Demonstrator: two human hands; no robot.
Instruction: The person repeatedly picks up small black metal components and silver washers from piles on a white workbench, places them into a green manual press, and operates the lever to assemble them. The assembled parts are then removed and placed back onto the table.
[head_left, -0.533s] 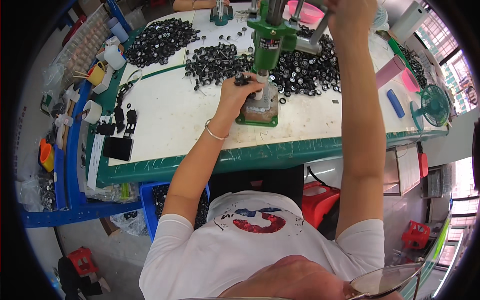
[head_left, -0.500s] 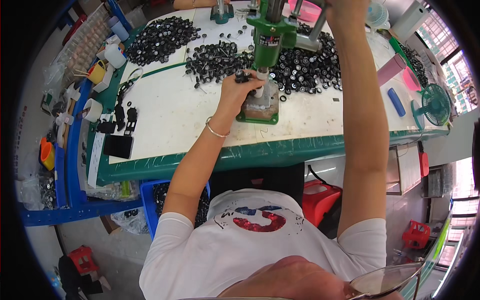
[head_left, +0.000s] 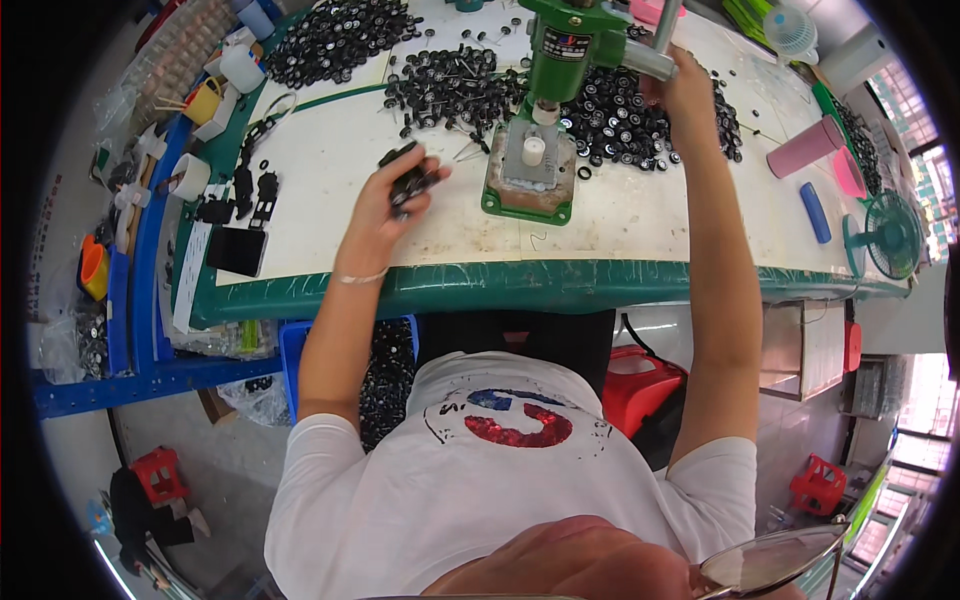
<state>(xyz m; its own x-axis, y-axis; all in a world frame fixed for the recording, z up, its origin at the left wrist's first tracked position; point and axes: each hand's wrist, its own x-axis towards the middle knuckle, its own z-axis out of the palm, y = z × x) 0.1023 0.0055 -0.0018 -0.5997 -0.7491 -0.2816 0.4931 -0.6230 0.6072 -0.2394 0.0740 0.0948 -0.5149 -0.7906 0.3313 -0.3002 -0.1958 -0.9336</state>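
My left hand (head_left: 378, 208) is raised over the near left part of the table, its fingers closed around a few small black wheels (head_left: 413, 184). To its right stands a green hand press (head_left: 560, 62). A short white cylinder (head_left: 534, 151) sits upright on the press base (head_left: 522, 202), beneath the ram and apart from it. My right hand (head_left: 688, 100) is beside the press's lever hub, over the right-hand pile of black wheels (head_left: 610, 115). Its fingertips are partly hidden, so whether they grip anything is unclear.
More black wheels, some on thin axles, lie in piles (head_left: 340, 42) at the back left and left of the press (head_left: 455, 92). A phone (head_left: 237, 251) lies at the left. A pink cylinder (head_left: 805, 147), a blue bar (head_left: 815, 212) and a green fan (head_left: 890, 235) are at the right.
My left hand has moved from under the press ram toward the left and nearer, carrying wheels. My right hand has come down from high on the lever to the wheel pile beside the press.
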